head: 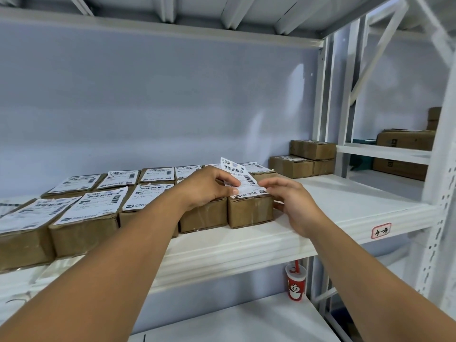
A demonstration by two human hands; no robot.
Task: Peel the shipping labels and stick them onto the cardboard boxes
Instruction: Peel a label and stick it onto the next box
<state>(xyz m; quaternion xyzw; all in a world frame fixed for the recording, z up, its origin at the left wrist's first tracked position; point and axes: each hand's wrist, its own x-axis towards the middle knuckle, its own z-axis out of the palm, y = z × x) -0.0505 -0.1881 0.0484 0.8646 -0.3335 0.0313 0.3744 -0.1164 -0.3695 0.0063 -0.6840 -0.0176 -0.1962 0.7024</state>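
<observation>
A white shipping label with barcodes lies partly on top of a small cardboard box at the right end of the front row, its far end curling up. My left hand pinches the label's left edge, thumb on the box top. My right hand touches the label's right corner with its fingertips, fingers loosely bent. Several more labelled cardboard boxes fill the shelf to the left in two rows.
The boxes stand on a white metal shelf. Three brown boxes are stacked at the back right. Larger cartons sit on the neighbouring rack. A red paper cup with a straw stands on the shelf below.
</observation>
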